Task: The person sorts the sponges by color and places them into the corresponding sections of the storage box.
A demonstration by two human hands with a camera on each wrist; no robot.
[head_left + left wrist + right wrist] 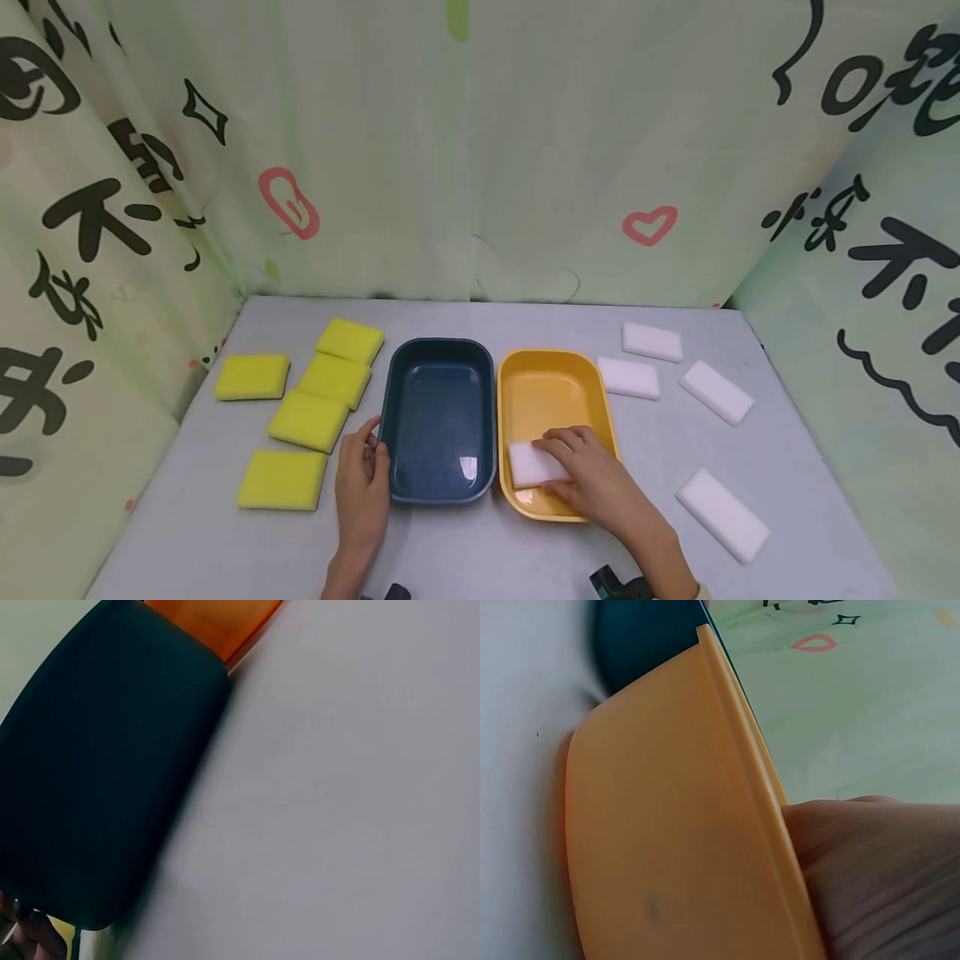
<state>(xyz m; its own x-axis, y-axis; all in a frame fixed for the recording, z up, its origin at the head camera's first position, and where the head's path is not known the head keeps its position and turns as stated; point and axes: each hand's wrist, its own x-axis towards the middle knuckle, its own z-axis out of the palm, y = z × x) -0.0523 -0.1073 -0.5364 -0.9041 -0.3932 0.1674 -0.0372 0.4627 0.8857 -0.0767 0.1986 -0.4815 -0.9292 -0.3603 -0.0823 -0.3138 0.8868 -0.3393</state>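
My left hand [362, 492] holds the left edge of a dark blue tray [438, 492], its thumb and forefinger at the rim. In the left wrist view, some curled fingers [41, 937] show beside the blue tray [112, 772]. Over the yellow tray [551, 367], my right hand [588, 475] grips a white sponge [528, 467] between thumb and fingers. That sponge is down inside the yellow tray, toward its near end. In the right wrist view, the outer wall of the yellow tray [667, 802] hides the fingers and sponge; the back of my right hand [885, 862] shows.
Several yellow sponges [281, 481] lie left of the blue tray, some overlapping. To the right lie several white sponges [723, 515], one close against the yellow tray. The two trays stand side by side on a pale table [465, 558]. A printed curtain [480, 167] surrounds it.
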